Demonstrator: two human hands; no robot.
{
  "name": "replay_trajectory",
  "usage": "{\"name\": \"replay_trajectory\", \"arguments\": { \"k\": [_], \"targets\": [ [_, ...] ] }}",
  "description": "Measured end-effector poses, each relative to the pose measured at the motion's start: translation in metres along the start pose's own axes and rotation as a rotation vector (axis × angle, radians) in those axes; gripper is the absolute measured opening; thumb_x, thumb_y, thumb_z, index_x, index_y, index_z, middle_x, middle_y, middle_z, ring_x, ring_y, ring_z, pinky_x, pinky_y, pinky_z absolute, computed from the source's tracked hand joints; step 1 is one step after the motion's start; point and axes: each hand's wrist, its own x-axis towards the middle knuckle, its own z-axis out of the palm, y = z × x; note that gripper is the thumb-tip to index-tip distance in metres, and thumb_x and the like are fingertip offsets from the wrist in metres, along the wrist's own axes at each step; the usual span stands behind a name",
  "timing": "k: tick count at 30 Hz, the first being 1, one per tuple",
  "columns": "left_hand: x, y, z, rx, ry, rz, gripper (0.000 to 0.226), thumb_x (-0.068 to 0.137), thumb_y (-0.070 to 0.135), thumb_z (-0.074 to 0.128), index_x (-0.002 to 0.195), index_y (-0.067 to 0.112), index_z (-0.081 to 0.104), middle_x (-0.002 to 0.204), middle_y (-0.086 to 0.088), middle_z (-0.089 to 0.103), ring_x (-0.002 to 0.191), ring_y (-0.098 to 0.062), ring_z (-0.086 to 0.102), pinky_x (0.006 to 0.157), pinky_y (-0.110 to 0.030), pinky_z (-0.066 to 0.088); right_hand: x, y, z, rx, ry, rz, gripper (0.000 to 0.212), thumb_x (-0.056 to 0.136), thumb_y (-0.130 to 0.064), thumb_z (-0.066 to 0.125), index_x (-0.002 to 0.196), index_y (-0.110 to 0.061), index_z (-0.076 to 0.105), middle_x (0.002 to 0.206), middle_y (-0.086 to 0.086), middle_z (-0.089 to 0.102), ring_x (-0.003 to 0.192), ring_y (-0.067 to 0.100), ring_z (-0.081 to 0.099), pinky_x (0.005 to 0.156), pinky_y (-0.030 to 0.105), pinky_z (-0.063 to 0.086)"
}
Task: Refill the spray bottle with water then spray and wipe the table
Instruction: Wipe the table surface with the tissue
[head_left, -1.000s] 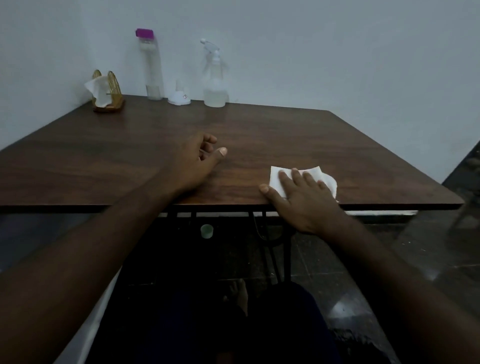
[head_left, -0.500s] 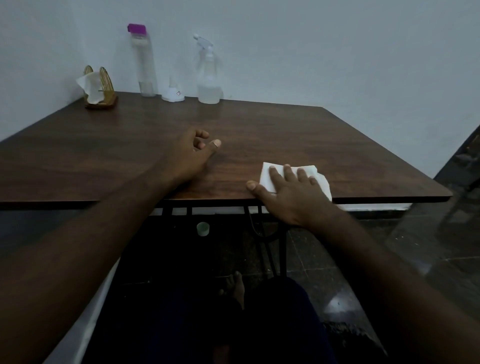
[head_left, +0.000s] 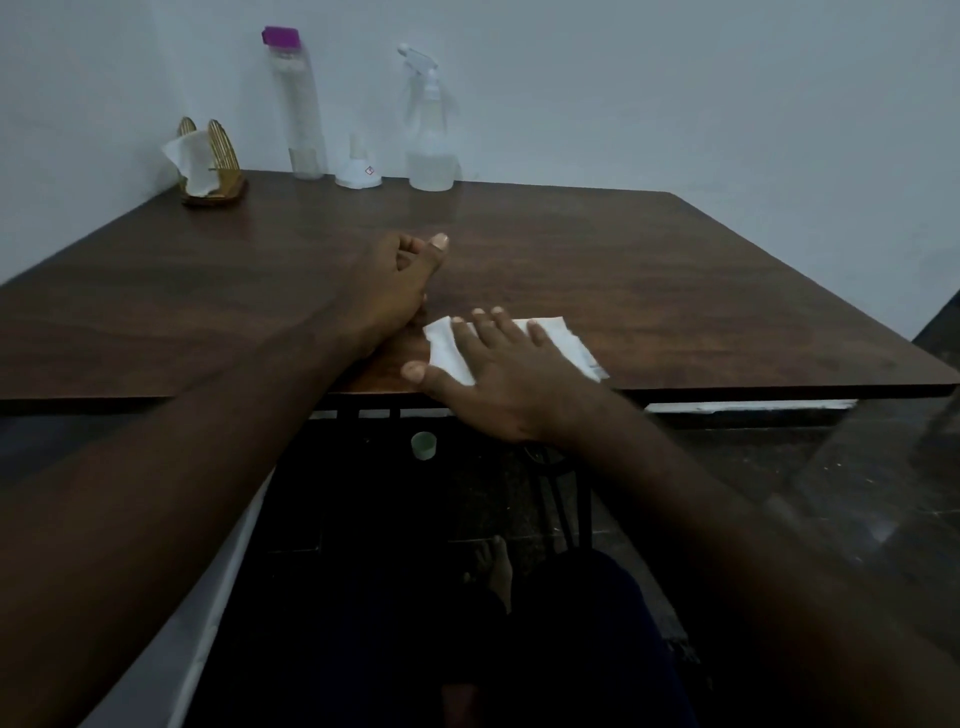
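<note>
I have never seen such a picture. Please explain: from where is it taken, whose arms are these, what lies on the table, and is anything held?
There is no machine here: the camera sits on a person's head and looks down, so the two arms are that person's own. The right hand lies flat, fingers straight, on a white paper napkin near the front edge of the brown table. The left hand rests on the table beside it, fingers loosely curled, holding nothing. At the back stand a gold napkin holder, a tall clear bottle with a purple cap, a small white thing that I cannot identify, and a clear spray bottle with some liquid at the bottom.
</note>
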Motion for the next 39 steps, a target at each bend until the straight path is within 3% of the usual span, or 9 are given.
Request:
{"name": "replay_trajectory", "arguments": {
  "k": [2,8,13,19,24,30,35,37,39],
  "targets": [
    [0.001,-0.002,-0.001,-0.027,-0.002,0.009,0.037,0.089,0.063,0.047,0.095,0.027,0.054,0.085,0.003,0.062,0.068,-0.01,0.061,0.063,-0.029,0.05,0.0,0.017,-0.006,-0.016,-0.011,-0.039,0.092,0.085,-0.078,0.009,0.157,-0.021,0.007,0.165,0.004,0.001,0.152,0.019,-0.001,0.122,0.047,0.002],
    [0.0,0.0,-0.003,-0.121,0.077,-0.003,0.037,0.091,0.064,0.044,0.086,0.029,0.054,0.081,0.006,0.059,0.072,-0.009,0.058,0.075,-0.036,0.052,0.008,0.051,-0.015,-0.026,-0.01,0.313,0.097,0.078,-0.085,0.004,0.157,-0.029,0.002,0.165,0.007,-0.003,0.151,0.03,-0.006,0.12,0.052,-0.001],
    [-0.003,0.002,-0.008,-0.156,0.134,-0.039,0.042,0.093,0.064,0.035,0.081,0.028,0.052,0.08,0.006,0.058,0.076,-0.011,0.056,0.077,-0.035,0.049,0.007,-0.004,-0.006,-0.022,-0.071,-0.075,0.089,0.084,-0.08,0.007,0.156,-0.029,0.002,0.165,-0.003,-0.006,0.151,0.021,-0.011,0.12,0.053,-0.003],
    [-0.005,0.006,-0.008,-0.196,0.145,-0.032,0.04,0.096,0.06,0.035,0.079,0.027,0.049,0.075,0.005,0.054,0.07,-0.01,0.052,0.071,-0.032,0.046,0.031,0.027,-0.019,-0.031,-0.03,0.2,0.09,0.085,-0.08,0.007,0.157,-0.026,0.006,0.165,-0.001,-0.001,0.152,0.024,-0.005,0.119,0.054,-0.001],
    [-0.006,0.004,-0.009,-0.21,0.117,-0.03,0.044,0.097,0.059,0.034,0.093,0.02,0.053,0.08,0.004,0.056,0.071,-0.008,0.052,0.068,-0.027,0.046,0.015,-0.021,-0.006,-0.055,-0.109,-0.195,0.084,0.087,-0.076,0.005,0.156,-0.029,0.002,0.165,-0.003,-0.004,0.151,0.017,-0.007,0.12,0.053,0.0],
    [0.002,-0.001,-0.007,-0.147,0.114,-0.036,0.047,0.087,0.072,0.036,0.085,0.028,0.055,0.083,0.007,0.06,0.08,-0.012,0.057,0.082,-0.039,0.05,0.039,0.016,-0.019,-0.041,-0.083,0.127,0.08,0.089,-0.075,0.005,0.156,-0.032,0.001,0.165,-0.004,-0.006,0.151,0.022,-0.008,0.119,0.053,-0.003],
    [-0.006,-0.002,-0.004,0.003,-0.012,0.082,0.043,0.089,0.07,0.036,0.086,0.03,0.054,0.083,0.011,0.059,0.078,-0.006,0.057,0.078,-0.031,0.048,0.004,-0.001,-0.004,-0.069,-0.05,-0.176,0.072,0.092,-0.069,0.006,0.155,-0.036,0.002,0.165,-0.007,-0.003,0.151,0.017,-0.007,0.121,0.051,0.001],
    [-0.007,-0.005,-0.002,0.078,-0.039,0.152,0.048,0.085,0.073,0.036,0.093,0.03,0.056,0.084,0.01,0.061,0.078,-0.007,0.058,0.078,-0.033,0.048,-0.001,0.043,-0.01,-0.112,-0.042,-0.101,0.069,0.093,-0.066,0.001,0.155,-0.036,0.003,0.165,-0.005,-0.001,0.151,0.018,-0.005,0.12,0.051,0.006],
    [-0.005,-0.005,0.001,0.164,-0.07,0.211,0.051,0.085,0.073,0.036,0.104,0.029,0.056,0.095,0.006,0.062,0.087,-0.007,0.059,0.08,-0.032,0.05,-0.006,0.086,-0.024,-0.075,-0.032,0.171,0.098,0.074,-0.083,-0.01,0.156,-0.031,0.004,0.165,-0.004,-0.001,0.152,0.018,-0.004,0.12,0.053,0.006]
  ]
}}
